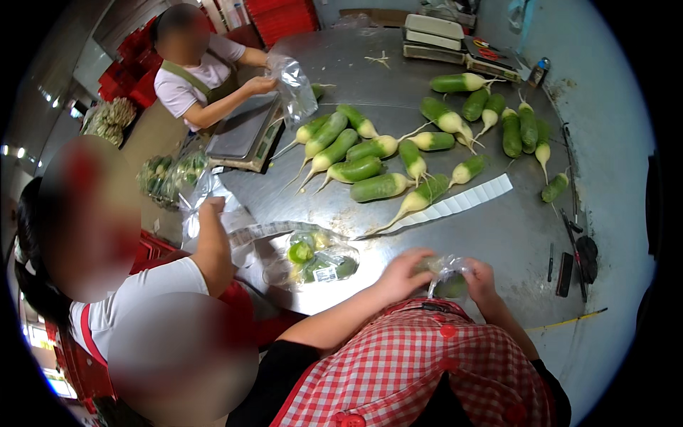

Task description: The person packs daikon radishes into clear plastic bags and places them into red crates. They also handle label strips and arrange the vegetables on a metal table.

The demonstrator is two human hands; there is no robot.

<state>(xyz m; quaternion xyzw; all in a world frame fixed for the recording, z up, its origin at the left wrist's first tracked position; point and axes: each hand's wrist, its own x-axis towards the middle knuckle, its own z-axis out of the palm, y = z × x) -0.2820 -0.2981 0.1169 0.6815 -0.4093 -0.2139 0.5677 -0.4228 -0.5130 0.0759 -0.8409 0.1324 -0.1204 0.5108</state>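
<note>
Close to the apron, a clear plastic bag (447, 272) with green radishes inside lies between my two hands. My left hand (408, 272) rests over the bag's left part with its fingers curled on it. The bag's gathered plastic is pinched by my right hand (478, 277). Left of them lies another clear bag of radishes (331, 264) bearing a printed label. Many loose green radishes (368, 169) with pale root ends are spread beyond my hands. A white strip of labels (464, 202) runs under some of them, and a printed strip (267, 230) extends leftward.
A co-worker at the left handles a plastic bag (205, 187); another across the metal table (299, 205) holds a bag (293, 88) by a scale (248, 131). More scales (435, 40) and red-handled scissors (488, 53) are at the back. A black phone-like object (564, 274) lies right.
</note>
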